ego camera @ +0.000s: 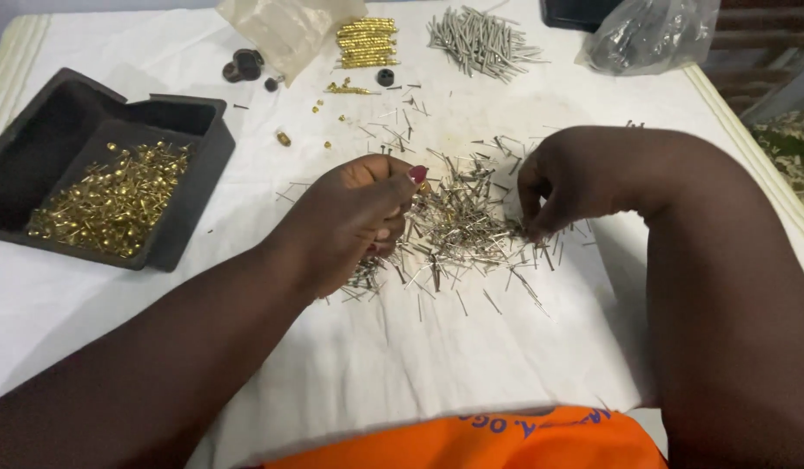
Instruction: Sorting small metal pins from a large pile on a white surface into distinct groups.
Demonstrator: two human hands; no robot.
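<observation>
- A loose pile of thin silver pins (pixel 458 230) lies at the centre of the white cloth-covered surface (pixel 402 365), between the two hands.
- The left hand (pixel 354 221) rests on the 9 o'clock edge of the pile. Its fingers are curled together with the thumb pressed against them; a few pins appear to be pinched, but the contact is hidden.
- The right hand (pixel 562 182) is at the 3 o'clock edge, fingers bunched and pointed down into the pins. Whether a pin is held cannot be told.
- Handling is judged as follows: each pin is very light, stiff and smooth, so it is likely to slip and to tangle with its neighbours. The shaft is best taken at mid-length between thumb tip and forefinger, and the ends are best avoided, as they may be sharp.
- A black tray (pixel 189 182) holding small gold pieces (pixel 115 204) sits at 9 o'clock.
- At 12 o'clock are stacked gold bars of beads (pixel 367 42) and a bundle of thicker silver rods (pixel 480 39); a clear plastic bag (pixel 649 35) lies at 1 o'clock.
</observation>
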